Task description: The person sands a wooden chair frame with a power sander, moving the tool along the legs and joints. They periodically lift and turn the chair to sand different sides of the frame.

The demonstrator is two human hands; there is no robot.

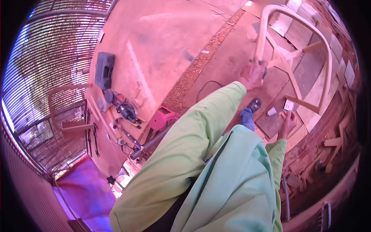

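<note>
A pale wooden frame, bent into a large rounded loop with cross braces, is at the upper right, looking like part of a chair. My left hand is wrapped round the lower end of the loop's left side. Something dark shows at the edge of its fingers, too small to name. My right hand is lower down, left of the frame's bottom corner and apart from it. Its fingers are curled together, and what they hold, if anything, is hidden.
On the left worktop are a dark tool case, a corded power tool and a pink machine. Another bent wooden frame leans by the slatted screen. Wood offcuts lie at the right. My shoe shows below.
</note>
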